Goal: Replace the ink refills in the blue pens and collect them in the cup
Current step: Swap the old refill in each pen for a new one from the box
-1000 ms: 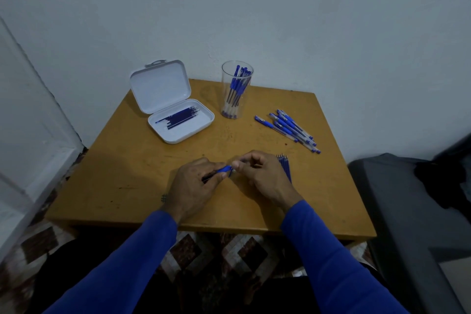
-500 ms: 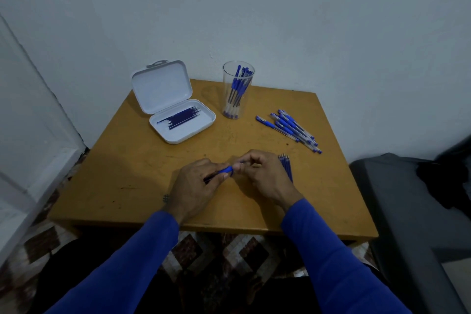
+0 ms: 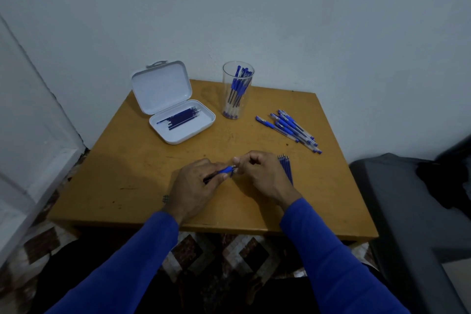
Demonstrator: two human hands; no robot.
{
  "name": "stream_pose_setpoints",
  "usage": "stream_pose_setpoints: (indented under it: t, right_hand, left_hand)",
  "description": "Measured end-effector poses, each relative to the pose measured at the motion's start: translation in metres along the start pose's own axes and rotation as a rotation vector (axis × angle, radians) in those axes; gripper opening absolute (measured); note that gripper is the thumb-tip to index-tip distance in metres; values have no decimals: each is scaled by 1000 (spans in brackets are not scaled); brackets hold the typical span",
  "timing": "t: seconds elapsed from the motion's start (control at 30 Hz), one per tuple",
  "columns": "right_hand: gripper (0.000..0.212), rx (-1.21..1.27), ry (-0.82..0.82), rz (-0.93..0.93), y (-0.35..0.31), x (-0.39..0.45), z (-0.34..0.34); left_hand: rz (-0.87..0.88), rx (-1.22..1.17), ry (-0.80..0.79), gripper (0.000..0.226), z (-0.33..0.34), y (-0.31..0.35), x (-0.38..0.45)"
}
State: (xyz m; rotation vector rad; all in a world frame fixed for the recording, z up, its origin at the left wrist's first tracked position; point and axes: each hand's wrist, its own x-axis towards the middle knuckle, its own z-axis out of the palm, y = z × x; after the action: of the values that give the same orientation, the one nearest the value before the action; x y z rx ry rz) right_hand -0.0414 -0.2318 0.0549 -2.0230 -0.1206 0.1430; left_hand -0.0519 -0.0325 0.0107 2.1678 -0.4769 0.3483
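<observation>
Both hands meet over the near middle of the wooden worktop [image 3: 122, 160]. The left hand [image 3: 196, 186] grips a blue pen [image 3: 224, 170], its fingers curled round the barrel so that only the blue grip end and a short dark stretch of barrel show. The right hand [image 3: 262, 173] has its fingers bent inward, thumb and fingertips pinching at the pen's tip; what exactly they pinch there is too small to tell. Just beside the right hand, partly hidden behind it, a small bundle of loose refills [image 3: 286, 168] lies on the worktop with its metal tips pointing away from the person. Farther back on the right, a heap of blue pens [image 3: 290, 127] lies fanned out, their ends overlapping. Near the back edge a clear cup [image 3: 238, 76] stands upright with several blue pens leaning inside it. Left of the cup, a white case [image 3: 182, 126] sits with its hinged lid [image 3: 160, 86] raised, and a row of dark refills [image 3: 179, 119] lies in its tray. Both arms wear blue sleeves [image 3: 328, 257]. A pale wall [image 3: 280, 20] rises behind the worktop, patterned floor tiles [image 3: 201, 250] show below its near edge, and a dark grey seat [image 3: 407, 199] stands on the right.
</observation>
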Motion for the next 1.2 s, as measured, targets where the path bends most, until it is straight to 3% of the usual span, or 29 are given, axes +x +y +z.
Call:
stream_pose_setpoints:
  t: [0.17,0.3,0.4,0.5,0.87,0.97,1.07,1.2]
  right_hand:
    - [7,82,-55,-6,2,-2,-3]
    - [19,-18,-22,31,1,0,0]
    - [21,48,-44,25,-1,-1,-2]
    - [8,63,-48,4,0,-2,-2]
    - [8,109,-7,70,-5,-1,6]
    - [11,167,117,96,-2,3,5]
    - [10,-100,263,113,3,9,4]
    - [31,-333,132,127,5,12,11]
  left_hand:
    - [1,-20,9,25,1,1,0]
    - [-9,-42,30,24,1,-1,0]
    - [0,-23,18,26,0,0,0]
    - [14,-38,20,26,2,0,0]
    - [1,-28,42,24,1,-1,0]
    - [-9,-33,69,23,1,0,1]
    - [-22,-46,81,22,1,1,0]
    - [-40,-34,66,23,1,1,0]
